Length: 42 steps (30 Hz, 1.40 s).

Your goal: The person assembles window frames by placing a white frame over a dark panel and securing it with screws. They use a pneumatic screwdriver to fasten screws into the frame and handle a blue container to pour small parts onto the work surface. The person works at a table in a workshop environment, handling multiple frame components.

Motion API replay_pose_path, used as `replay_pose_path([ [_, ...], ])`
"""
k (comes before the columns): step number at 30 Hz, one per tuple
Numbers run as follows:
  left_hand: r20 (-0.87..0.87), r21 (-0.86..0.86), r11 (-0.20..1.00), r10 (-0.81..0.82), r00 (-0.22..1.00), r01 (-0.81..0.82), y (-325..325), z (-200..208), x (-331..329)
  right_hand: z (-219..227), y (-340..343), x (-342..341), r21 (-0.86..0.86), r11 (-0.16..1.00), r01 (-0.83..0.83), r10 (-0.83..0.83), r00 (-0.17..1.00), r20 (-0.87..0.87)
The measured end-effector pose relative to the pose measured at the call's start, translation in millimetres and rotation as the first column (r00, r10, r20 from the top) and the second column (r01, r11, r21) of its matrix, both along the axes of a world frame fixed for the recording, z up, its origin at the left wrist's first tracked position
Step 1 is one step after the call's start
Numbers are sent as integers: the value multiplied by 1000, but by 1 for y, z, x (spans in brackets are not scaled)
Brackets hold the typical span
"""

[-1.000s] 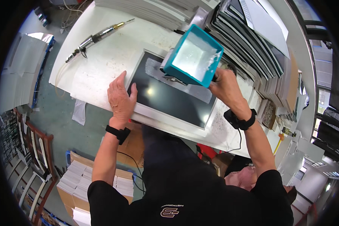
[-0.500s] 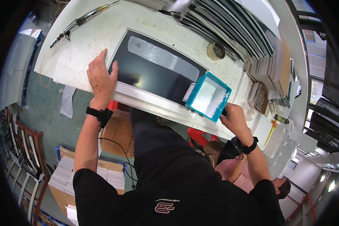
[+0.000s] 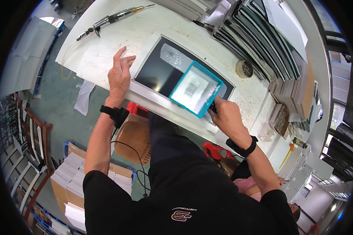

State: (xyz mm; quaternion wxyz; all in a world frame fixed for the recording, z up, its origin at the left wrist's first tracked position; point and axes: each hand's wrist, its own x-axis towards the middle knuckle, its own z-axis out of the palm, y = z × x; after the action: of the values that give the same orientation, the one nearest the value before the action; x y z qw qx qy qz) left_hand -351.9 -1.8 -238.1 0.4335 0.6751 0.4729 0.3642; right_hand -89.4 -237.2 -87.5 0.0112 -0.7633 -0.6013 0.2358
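Observation:
A glossy dark panel (image 3: 147, 78) in a white frame lies on the white worktable, with a whitish wet-looking streak (image 3: 173, 56) along its far side. Over the panel's middle is a teal, open-topped box (image 3: 185, 107) with white residue inside. My right hand (image 3: 231, 120) is closed around this box's black handle, at its near right corner. The box hides the middle of the streak and whatever is beneath it. My left hand (image 3: 119, 76) holds nothing, its fingers apart, beside the panel's left end. Whether it touches the frame I cannot tell.
A power screwdriver (image 3: 115, 17) lies at the far left. Stacked dark and white boards (image 3: 259, 37) rise at the back right, near a cup of small metal pieces (image 3: 244, 69). Below the table are a cardboard box (image 3: 131, 137) and a red stool (image 3: 217, 150). Another person (image 3: 249, 184) sits at right.
The teal box has moved left, from the panel's right end to over its middle. My left hand has shifted slightly off the panel's left edge. The view itself has shifted.

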Motion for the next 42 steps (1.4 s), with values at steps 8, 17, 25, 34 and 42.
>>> replay_pose_path([
  [8, -69, 19, 999, 41, 997, -40, 2, 14, 5, -32, 97, -38, 238, 970, -54, 87, 987, -131],
  [17, -323, 271, 962, 81, 943, 10, -5, 6, 16, -30, 73, 9, 219, 976, -7, 25, 997, -79],
  [25, -390, 279, 958, 55, 919, 61, -7, 9, 17, -22, -51, 56, 134, 982, 134, -131, 991, -34],
  [34, -375, 241, 968, 30, 926, 66, -5, 4, 19, 58, -205, 66, 203, 446, 871, -741, 487, -461],
  [42, -383, 179, 977, -38, 923, 114, -3, -1, 19, 98, -322, 124, 318, 311, 896, -909, 378, -176],
])
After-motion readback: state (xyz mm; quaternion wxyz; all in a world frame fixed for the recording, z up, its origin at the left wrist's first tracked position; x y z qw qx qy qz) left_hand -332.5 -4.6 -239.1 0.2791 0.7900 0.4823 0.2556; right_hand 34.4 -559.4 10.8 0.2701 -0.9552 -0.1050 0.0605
